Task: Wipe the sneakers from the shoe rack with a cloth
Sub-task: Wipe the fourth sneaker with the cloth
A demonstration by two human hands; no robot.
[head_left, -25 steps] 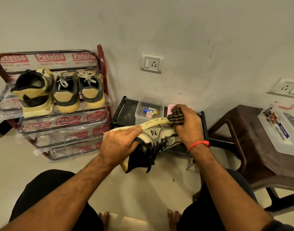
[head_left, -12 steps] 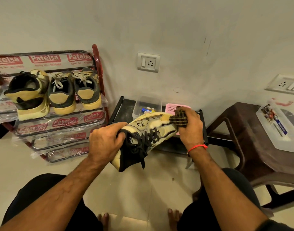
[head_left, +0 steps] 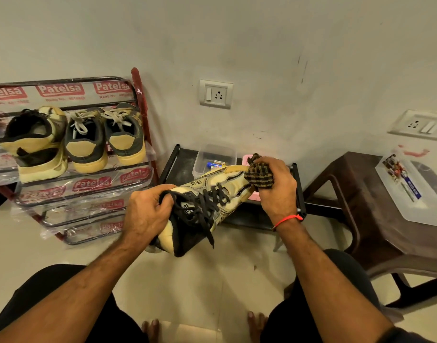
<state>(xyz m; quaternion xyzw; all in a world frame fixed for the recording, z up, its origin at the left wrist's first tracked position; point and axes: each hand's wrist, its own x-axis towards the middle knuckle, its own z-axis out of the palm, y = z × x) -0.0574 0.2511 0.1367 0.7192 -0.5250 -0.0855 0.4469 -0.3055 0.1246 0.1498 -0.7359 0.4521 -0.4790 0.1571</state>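
Rack (head_left: 138,95) at left against wall, plastic-wrapped; three shoes (head_left: 86,142) on upper shelf, heels outward. Left hand (head_left: 145,214) clamped round heel of sneaker (head_left: 212,194), fingers curled into opening. Sneaker held above floor, toe pointing up-right, black laces loose. Right hand (head_left: 276,186) gripping checked cloth (head_left: 260,175), pressing it on toe. Behind sneaker: low black stand (head_left: 177,167) carrying clear box (head_left: 213,157); pink item mostly hidden. Brown stool (head_left: 356,194) far right, near right forearm.
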